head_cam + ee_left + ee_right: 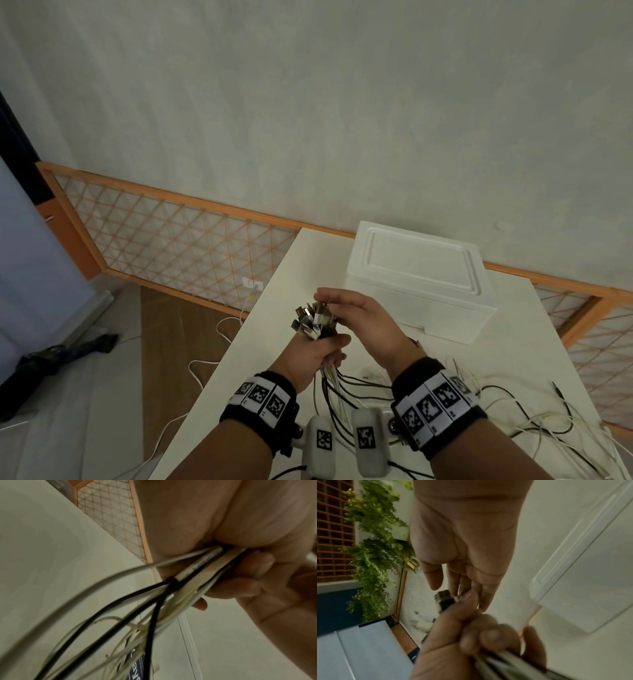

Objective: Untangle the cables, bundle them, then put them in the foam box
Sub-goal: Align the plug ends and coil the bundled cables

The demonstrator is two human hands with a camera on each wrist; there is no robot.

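The white tabletop (pixel 274 308) holds a white foam box (pixel 418 274) at the far side, and its lid is on. The left hand (pixel 308 356) is up above the tabletop, in front of the box. Its fingers (pixel 240 588) are curled tight around a bunch of black and white cables (pixel 329 377). The cable ends hang down and spread out loose on the tabletop. The plugs (pixel 311 320) stick up out of the fist. The right hand (pixel 363 318) has straight fingers (pixel 481 595) that touch the tops of the plugs.
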